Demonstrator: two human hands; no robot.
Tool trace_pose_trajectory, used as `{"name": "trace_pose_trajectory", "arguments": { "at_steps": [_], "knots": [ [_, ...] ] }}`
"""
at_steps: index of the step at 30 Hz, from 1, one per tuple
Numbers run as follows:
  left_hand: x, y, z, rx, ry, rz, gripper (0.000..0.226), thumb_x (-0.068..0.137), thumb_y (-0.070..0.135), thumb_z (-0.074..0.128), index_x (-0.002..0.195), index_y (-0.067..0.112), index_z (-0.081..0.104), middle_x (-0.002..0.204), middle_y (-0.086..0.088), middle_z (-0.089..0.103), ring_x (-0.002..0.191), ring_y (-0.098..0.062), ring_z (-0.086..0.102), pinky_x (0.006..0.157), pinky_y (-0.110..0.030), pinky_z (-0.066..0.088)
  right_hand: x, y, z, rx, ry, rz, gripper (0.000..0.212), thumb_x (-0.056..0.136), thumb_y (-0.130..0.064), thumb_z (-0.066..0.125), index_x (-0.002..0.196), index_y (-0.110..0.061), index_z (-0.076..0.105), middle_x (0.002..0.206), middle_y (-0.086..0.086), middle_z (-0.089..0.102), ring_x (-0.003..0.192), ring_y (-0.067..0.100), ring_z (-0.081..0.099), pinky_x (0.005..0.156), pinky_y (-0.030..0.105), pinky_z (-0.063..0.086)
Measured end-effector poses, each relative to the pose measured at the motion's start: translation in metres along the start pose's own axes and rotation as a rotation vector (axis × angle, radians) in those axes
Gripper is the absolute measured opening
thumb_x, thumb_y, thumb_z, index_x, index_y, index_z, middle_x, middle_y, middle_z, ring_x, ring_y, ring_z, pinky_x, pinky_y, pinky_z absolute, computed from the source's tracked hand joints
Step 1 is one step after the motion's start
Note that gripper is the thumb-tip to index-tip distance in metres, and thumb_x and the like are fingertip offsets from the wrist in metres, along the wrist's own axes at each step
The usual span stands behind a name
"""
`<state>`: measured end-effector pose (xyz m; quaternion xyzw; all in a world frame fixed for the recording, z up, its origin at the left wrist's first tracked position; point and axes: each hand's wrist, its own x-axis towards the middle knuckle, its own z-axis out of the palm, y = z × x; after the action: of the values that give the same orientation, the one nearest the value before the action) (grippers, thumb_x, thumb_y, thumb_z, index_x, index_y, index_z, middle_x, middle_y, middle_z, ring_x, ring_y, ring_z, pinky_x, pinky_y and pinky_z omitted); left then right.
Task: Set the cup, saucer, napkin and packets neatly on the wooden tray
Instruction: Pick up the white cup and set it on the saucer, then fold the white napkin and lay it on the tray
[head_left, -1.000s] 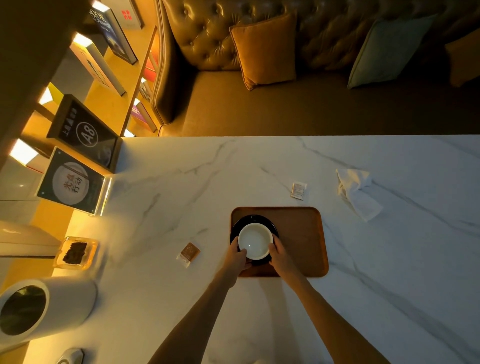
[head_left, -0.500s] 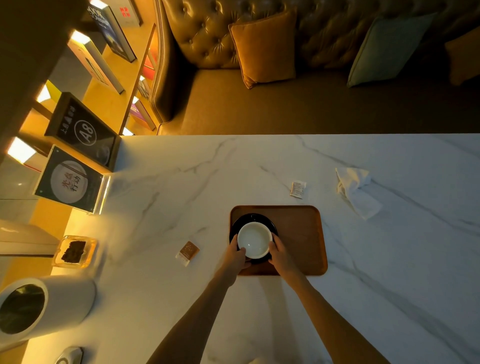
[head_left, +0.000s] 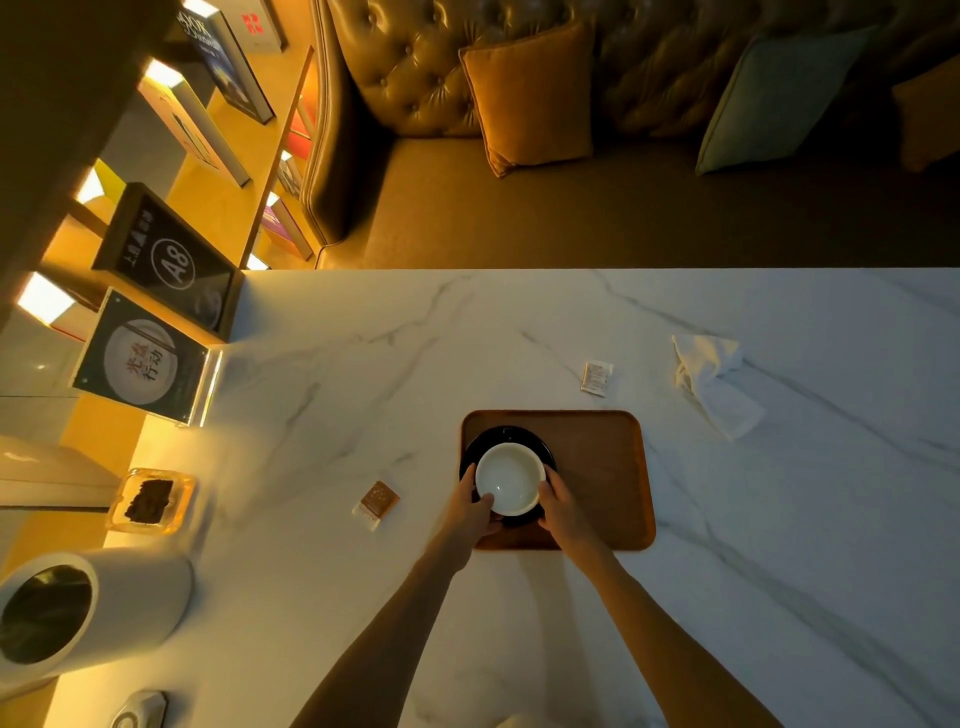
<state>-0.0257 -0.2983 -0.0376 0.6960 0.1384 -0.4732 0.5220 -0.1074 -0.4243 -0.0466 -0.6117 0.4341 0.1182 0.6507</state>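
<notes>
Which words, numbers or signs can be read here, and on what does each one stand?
"A8" in a circle: dark sign by the shelf.
"光盘行动": round white mark on the clear stand sign.
White packet: print too small to read.
Brown packet: dots only, unreadable.
Book covers on the shelf: too blurred.

Table (head_left: 519, 623): white marble look w/ grey veins, smooth, slight sheen. Tray (head_left: 597, 467): brown wood, matt. Cup (head_left: 509, 478): white, glazed ceramic look, glossy; saucer (head_left: 519, 435) black, glossy. Napkin (head_left: 714, 382) far right: white cloth or paper, crumpled. Packets (head_left: 596, 378) (head_left: 378, 503): paper-like. Sofa (head_left: 415, 78): tufted leather look, shiny.
</notes>
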Motion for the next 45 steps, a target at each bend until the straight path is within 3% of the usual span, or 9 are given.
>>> {"name": "trace_pose_trajectory", "arguments": {
  "at_steps": [3, 9, 14, 18, 21, 24, 28, 40, 45],
  "knots": [
    [-0.001, -0.001, -0.002, -0.025, 0.001, -0.005, 0.063, 0.099, 0.009, 0.049, 0.153, 0.029, 0.023, 0.153, -0.008, 0.035, 0.121, -0.027, 0.050, 0.078, -0.035, 0.060, 0.000, -0.001, -0.002, 0.058, -0.005, 0.037, 0.044, 0.103, -0.028, 0.033, 0.147, -0.023, 0.029, 0.148, 0.012, 0.037, 0.136, 0.031, 0.036, 0.110, 0.052, 0.037],
    [-0.011, 0.008, -0.002, 0.052, 0.034, -0.011, 0.058, 0.098, 0.016, 0.052, 0.151, 0.023, 0.029, 0.141, -0.012, 0.047, 0.118, -0.030, 0.056, 0.093, -0.046, 0.056, -0.003, -0.013, -0.010, 0.118, -0.006, 0.110, 0.047, 0.101, -0.024, 0.039, 0.147, -0.016, 0.031, 0.144, 0.016, 0.042, 0.131, 0.034, 0.043, 0.105, 0.052, 0.042],
    [-0.032, 0.021, -0.007, 0.444, 0.113, 0.125, 0.049, 0.098, 0.019, 0.043, 0.145, 0.011, 0.035, 0.135, -0.012, 0.052, 0.120, -0.031, 0.053, 0.103, -0.048, 0.046, -0.028, -0.014, -0.041, -0.178, 0.072, -0.087, 0.047, 0.102, -0.035, 0.037, 0.145, -0.017, 0.037, 0.145, 0.009, 0.047, 0.129, 0.022, 0.047, 0.109, 0.040, 0.038],
    [-0.051, 0.031, 0.002, 0.718, 0.182, 0.283, 0.043, 0.098, 0.022, 0.042, 0.139, 0.009, 0.039, 0.138, -0.015, 0.050, 0.115, -0.026, 0.053, 0.093, -0.036, 0.046, -0.054, -0.006, -0.075, -0.401, 0.176, -0.215, 0.049, 0.100, -0.040, 0.041, 0.144, -0.019, 0.040, 0.148, 0.006, 0.044, 0.135, 0.021, 0.042, 0.111, 0.035, 0.034],
    [-0.061, 0.040, 0.020, 1.004, 0.189, 0.325, 0.057, 0.099, 0.034, 0.040, 0.150, 0.016, 0.024, 0.155, -0.010, 0.031, 0.139, -0.033, 0.032, 0.114, -0.054, 0.027, -0.072, -0.001, -0.103, -0.569, 0.239, -0.277, 0.053, 0.099, -0.043, 0.042, 0.146, -0.020, 0.037, 0.153, 0.006, 0.035, 0.142, 0.021, 0.031, 0.114, 0.038, 0.028],
    [-0.070, 0.058, 0.046, 1.233, 0.195, 0.354, 0.064, 0.098, 0.047, 0.036, 0.154, 0.026, 0.014, 0.163, -0.005, 0.011, 0.150, -0.036, 0.004, 0.116, -0.062, 0.002, -0.086, -0.006, -0.137, -0.800, 0.329, -0.310, 0.057, 0.098, -0.048, 0.040, 0.148, -0.023, 0.033, 0.156, 0.007, 0.029, 0.147, 0.025, 0.018, 0.116, 0.041, 0.022],
    [-0.087, 0.089, 0.084, 1.400, 0.210, 0.530, 0.066, 0.095, 0.051, 0.034, 0.153, 0.028, 0.012, 0.164, -0.008, 0.004, 0.149, -0.040, -0.006, 0.114, -0.065, -0.007, -0.100, -0.029, -0.184, -1.058, 0.424, -0.339, 0.065, 0.094, -0.060, 0.034, 0.150, -0.029, 0.024, 0.160, 0.006, 0.019, 0.149, 0.029, 0.008, 0.116, 0.048, 0.018],
    [-0.162, 0.155, 0.183, 1.469, 0.337, 0.766, 0.065, 0.098, 0.057, 0.025, 0.154, 0.029, 0.009, 0.165, -0.008, -0.004, 0.149, -0.038, -0.014, 0.113, -0.063, -0.015, -0.156, -0.094, -0.276, -1.166, 0.577, -0.427, 0.084, 0.080, -0.078, 0.016, 0.151, -0.034, 0.014, 0.162, 0.004, 0.004, 0.149, 0.032, -0.002, 0.118, 0.055, 0.006],
    [-0.175, 0.158, 0.210, 1.491, 0.342, 0.788, 0.066, 0.098, 0.057, 0.025, 0.155, 0.029, 0.008, 0.165, -0.008, -0.004, 0.149, -0.038, -0.014, 0.113, -0.063, -0.014, -0.172, -0.104, -0.303, -1.183, 0.597, -0.458, 0.080, 0.082, -0.076, 0.030, 0.150, -0.037, 0.013, 0.163, 0.002, 0.002, 0.149, 0.030, -0.003, 0.118, 0.055, 0.002]
  ]
}}
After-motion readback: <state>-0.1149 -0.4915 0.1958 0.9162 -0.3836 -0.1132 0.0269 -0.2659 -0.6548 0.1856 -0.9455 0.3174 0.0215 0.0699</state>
